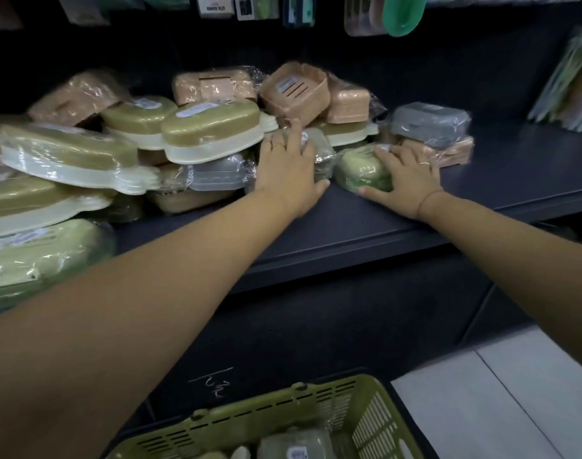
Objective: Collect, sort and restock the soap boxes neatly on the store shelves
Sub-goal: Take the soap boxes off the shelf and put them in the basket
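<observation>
– On the shelf's front strip, right of the heap of soap boxes (213,127), I've got the green soap box (360,172) under my right hand (407,180).
– Gripped?
– Thumb along its near edge, fingers draped over the top. I'd call that a hold, though blur softens it.
– And the left hand (289,170)?
– Flat, fingers spread, pressing a grey-green wrapped box (324,157) just left of the green one, not curled round it.
– Which way does it lie?
– Between both hands, long axis roughly along the shelf (399,223) edge. The right hand is nearer, so it should lead, rightward toward bare shelf.
– Basket?
– The olive basket (319,405) sits below, nearer me. Its contents are too blurred to name.
</observation>
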Available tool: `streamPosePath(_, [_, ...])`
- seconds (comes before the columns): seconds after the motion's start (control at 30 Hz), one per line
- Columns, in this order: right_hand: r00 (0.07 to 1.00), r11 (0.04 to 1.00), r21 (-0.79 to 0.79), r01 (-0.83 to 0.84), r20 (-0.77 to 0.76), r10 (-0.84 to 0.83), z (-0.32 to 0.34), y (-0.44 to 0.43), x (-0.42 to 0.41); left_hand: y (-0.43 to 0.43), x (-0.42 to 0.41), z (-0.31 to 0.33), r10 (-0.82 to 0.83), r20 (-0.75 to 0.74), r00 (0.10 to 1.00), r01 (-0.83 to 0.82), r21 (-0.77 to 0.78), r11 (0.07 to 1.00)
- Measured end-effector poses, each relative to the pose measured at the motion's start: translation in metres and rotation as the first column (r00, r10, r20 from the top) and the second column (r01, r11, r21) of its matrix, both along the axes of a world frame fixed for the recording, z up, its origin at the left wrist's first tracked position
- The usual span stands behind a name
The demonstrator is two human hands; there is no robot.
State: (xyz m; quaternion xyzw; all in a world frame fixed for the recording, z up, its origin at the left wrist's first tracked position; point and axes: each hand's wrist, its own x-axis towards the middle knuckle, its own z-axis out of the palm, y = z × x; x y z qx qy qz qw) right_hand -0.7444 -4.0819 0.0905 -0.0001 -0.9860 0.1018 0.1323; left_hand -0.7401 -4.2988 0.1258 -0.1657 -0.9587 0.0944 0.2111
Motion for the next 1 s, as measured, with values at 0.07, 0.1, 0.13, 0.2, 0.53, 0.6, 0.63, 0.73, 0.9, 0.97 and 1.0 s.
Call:
streamPosePath(0.07, [0.999, 0.998, 0.056, -0.011, -0.051, 0.014, 0.005, -0.001, 0.023, -0.002, 0.019, -0.006, -0.066, -0.027, 0.997, 0.067, 0.037, 0.997])
streamPosePath(0.1, [0.996, 0.997, 0.076, -0.017, -0.083, 0.023, 0.008, -0.001, 0.036, -0.004, 0.028, -0.009, -0.097, -0.037, 0.995, 0.099, 0.061, 0.993])
streamPosePath(0.13, [0.993, 0.997, 0.078, -0.029, -0.11, 0.037, 0.011, 0.0, 0.046, -0.006, 0.034, -0.012, -0.114, -0.05, 0.992, 0.118, 0.083, 0.99])
streamPosePath(0.2, [0.992, 0.998, 0.044, -0.054, -0.113, 0.059, 0.017, 0.004, 0.06, -0.009, 0.036, -0.014, -0.107, -0.085, 0.991, 0.115, 0.088, 0.99])
streamPosePath(0.53, [0.986, 0.948, -0.295, -0.116, 0.081, 0.146, 0.019, 0.014, 0.052, -0.016, -0.002, 0.005, -0.065, 0.128, 0.99, 0.066, -0.004, 0.998])
streamPosePath(0.6, [0.987, 0.958, -0.273, -0.086, 0.104, 0.119, 0.019, 0.012, 0.053, -0.015, -0.008, 0.016, -0.023, 0.134, 0.991, 0.031, -0.059, 0.998])
streamPosePath(0.63, [0.987, 0.96, -0.267, -0.082, 0.112, 0.115, 0.019, 0.012, 0.055, -0.015, -0.009, 0.02, -0.011, 0.124, 0.992, 0.019, -0.069, 0.997])
streamPosePath(0.73, [0.987, 0.951, -0.299, -0.083, 0.105, 0.119, 0.019, 0.016, 0.064, -0.018, -0.006, 0.027, -0.058, 0.138, 0.989, 0.055, 0.028, 0.998])
streamPosePath(0.9, [0.983, 0.935, -0.331, -0.128, 0.083, 0.164, 0.027, 0.023, 0.092, -0.035, 0.018, 0.028, -0.185, 0.301, 0.935, 0.097, 0.285, 0.954])
streamPosePath(0.97, [0.98, 0.929, -0.336, -0.152, 0.067, 0.185, 0.03, 0.026, 0.104, -0.04, 0.029, 0.025, -0.197, 0.42, 0.886, 0.032, 0.368, 0.929])
streamPosePath(1.0, [0.981, 0.927, -0.34, -0.156, 0.059, 0.187, 0.031, 0.027, 0.11, -0.042, 0.034, 0.024, -0.199, 0.464, 0.863, 0.005, 0.386, 0.923])
